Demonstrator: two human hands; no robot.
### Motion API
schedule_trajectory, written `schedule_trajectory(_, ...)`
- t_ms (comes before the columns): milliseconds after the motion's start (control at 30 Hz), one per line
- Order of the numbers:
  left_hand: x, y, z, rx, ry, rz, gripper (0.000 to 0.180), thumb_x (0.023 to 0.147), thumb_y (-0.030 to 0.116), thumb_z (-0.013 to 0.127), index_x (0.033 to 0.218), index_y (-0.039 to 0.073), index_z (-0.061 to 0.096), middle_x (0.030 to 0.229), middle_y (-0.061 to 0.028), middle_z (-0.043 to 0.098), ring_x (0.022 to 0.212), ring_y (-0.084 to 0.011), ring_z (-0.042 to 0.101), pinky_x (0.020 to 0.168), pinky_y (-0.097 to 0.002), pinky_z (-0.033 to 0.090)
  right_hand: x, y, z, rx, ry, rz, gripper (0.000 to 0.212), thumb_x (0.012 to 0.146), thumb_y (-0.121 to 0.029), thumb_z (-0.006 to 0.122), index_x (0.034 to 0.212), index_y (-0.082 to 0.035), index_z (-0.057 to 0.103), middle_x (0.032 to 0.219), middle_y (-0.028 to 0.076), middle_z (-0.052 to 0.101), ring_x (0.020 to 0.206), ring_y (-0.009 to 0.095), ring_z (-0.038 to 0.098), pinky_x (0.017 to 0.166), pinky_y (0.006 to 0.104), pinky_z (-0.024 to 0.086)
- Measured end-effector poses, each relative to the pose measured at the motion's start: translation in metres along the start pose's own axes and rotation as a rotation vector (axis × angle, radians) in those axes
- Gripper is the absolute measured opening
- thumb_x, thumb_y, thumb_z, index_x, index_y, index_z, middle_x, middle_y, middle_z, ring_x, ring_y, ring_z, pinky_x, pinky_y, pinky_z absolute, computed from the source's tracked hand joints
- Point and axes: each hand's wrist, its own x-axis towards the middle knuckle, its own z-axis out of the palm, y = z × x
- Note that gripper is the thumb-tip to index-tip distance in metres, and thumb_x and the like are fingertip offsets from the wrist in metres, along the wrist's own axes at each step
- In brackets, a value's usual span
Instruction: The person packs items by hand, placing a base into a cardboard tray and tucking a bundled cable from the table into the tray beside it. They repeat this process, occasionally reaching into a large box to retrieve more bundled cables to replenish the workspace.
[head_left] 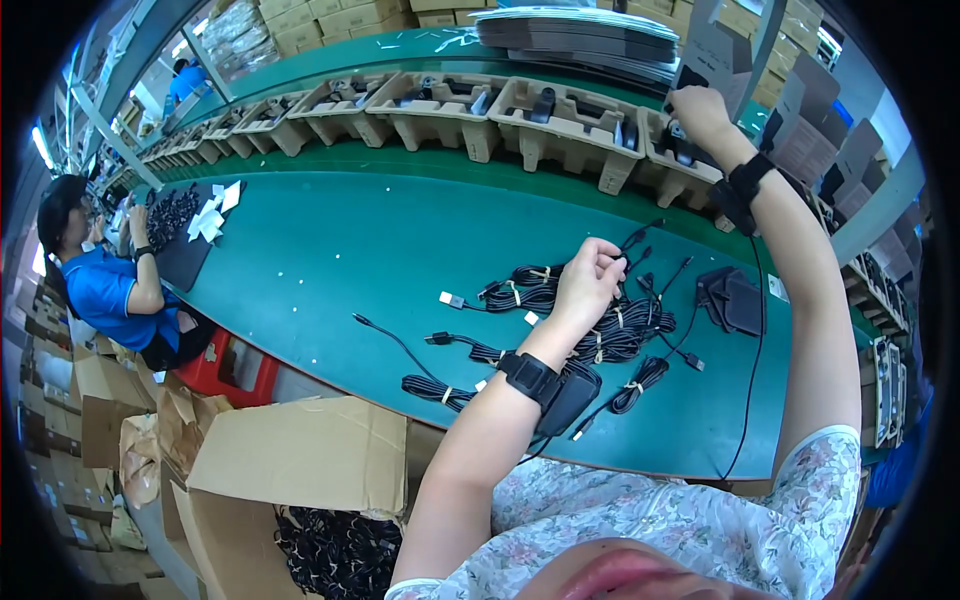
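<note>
My left hand (588, 285) is over a heap of bundled black cables (625, 325) on the green table. Its fingers are curled and pinched at the end of a black cable (638, 236). My right hand (703, 115) reaches far right, above a brown moulded pulp tray (676, 172) with dark parts in it. Its fingers are bent closed, and what they grip is mostly hidden. Each wrist wears a black strap with a dark box. More tied cables (437, 391) lie nearer, left of my forearm. Flat black pieces (731, 300) rest right of the heap.
A row of pulp trays (430, 105) runs along the far side of the table (330, 260). Stacked flat sheets (580, 40) lie behind them. An open carton (300, 455) of black cables stands at lower left. A co-worker in blue (110, 290) sits at left.
</note>
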Motion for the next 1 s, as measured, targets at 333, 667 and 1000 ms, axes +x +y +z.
schedule_trajectory(333,0.001,0.001,0.005,0.067,0.034,0.035,0.015,0.083,0.009,0.057,0.094,0.001,0.05,0.071,-0.0062,0.06,0.056,-0.0122,0.057,0.053,-0.0251,0.046,0.021,-0.044,0.066,0.565,0.084,0.639,0.021,0.079,-0.008,0.05,0.095,0.003,0.058,0.098,0.022,0.061,0.1,0.038,0.056,0.083,0.0444,0.045)
schedule_trajectory(667,0.007,-0.007,0.006,0.003,0.0,0.027,0.012,0.085,0.006,0.054,0.095,0.0,0.05,0.071,-0.0068,0.059,0.056,-0.0112,0.056,0.052,-0.0242,0.046,-0.005,-0.004,0.076,0.188,-0.078,0.142,0.023,0.079,-0.014,0.053,0.098,-0.004,0.06,0.107,0.015,0.057,0.098,0.035,0.051,0.08,0.0411,0.046)
schedule_trajectory(1000,0.002,0.002,-0.003,0.004,0.005,0.028,0.013,0.089,0.007,0.049,0.1,0.0,0.049,0.077,-0.0072,0.059,0.061,-0.0101,0.058,0.053,-0.0188,0.045,-0.078,-0.001,0.061,0.137,0.38,0.036,0.039,0.078,-0.026,0.06,0.113,-0.011,0.054,0.104,0.01,0.054,0.101,0.029,0.051,0.081,0.0402,0.044)
